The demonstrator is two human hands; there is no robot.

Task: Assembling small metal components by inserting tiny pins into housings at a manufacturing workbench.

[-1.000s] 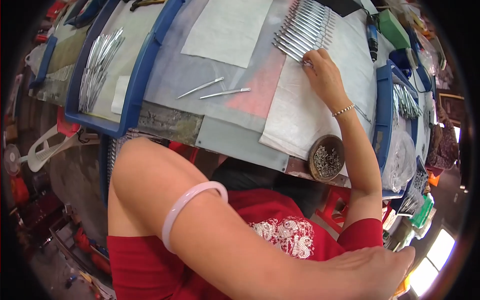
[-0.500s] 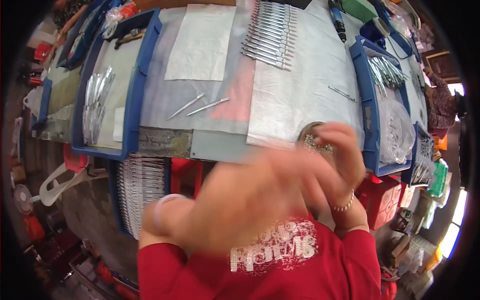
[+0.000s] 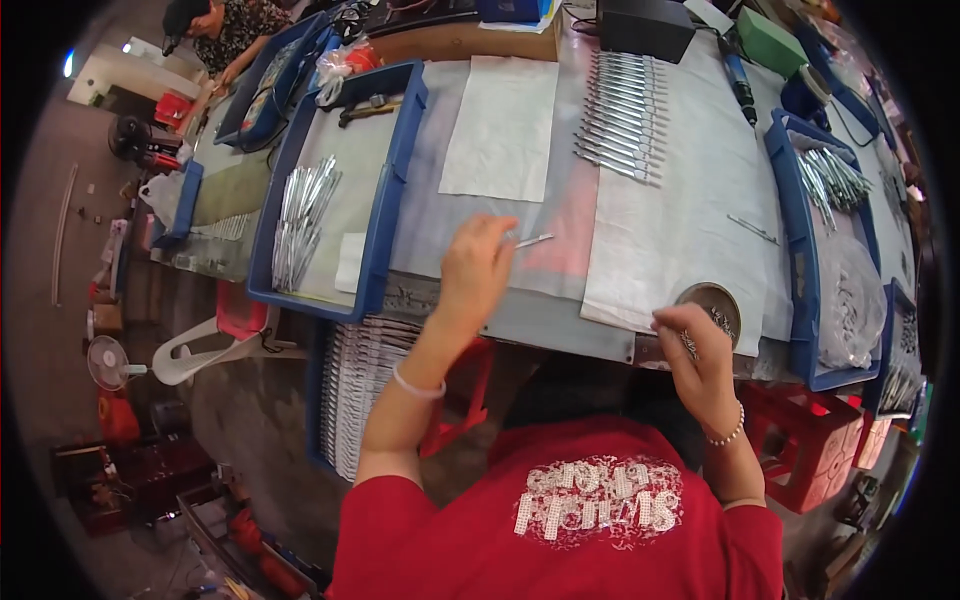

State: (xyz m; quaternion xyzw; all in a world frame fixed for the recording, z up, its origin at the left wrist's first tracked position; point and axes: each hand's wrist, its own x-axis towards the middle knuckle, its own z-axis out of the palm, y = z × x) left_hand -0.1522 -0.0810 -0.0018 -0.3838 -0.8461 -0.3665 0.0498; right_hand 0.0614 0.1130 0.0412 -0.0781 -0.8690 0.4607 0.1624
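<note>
My left hand point(image 3: 477, 268) reaches over the near middle of the table. Its fingers are bent forward and look slightly apart, with nothing visibly gripped. Just beyond the fingertips shows the end of a slim silvery metal rod point(image 3: 533, 240); the hand covers the rest. At the table's front edge my right hand point(image 3: 703, 360) has its thumb and forefinger pinched together. Whatever they hold is too small to make out. Behind that hand stands a round bowl point(image 3: 728, 297) with small metal parts, partly hidden by the fingers.
A row of silvery rods point(image 3: 620, 118) lies on a white sheet point(image 3: 670, 235). Blue trays stand left point(image 3: 388, 200) and right point(image 3: 800, 290), holding rods and bagged parts. A loose rod point(image 3: 752, 229) and a blue power tool point(image 3: 738, 85) lie right. Another person point(image 3: 245, 30) is far left.
The view has shifted, so the table appears farther right. My left hand, blurred beside the right one before, has moved away left to the loose rods. My right hand stays by the bowl.
</note>
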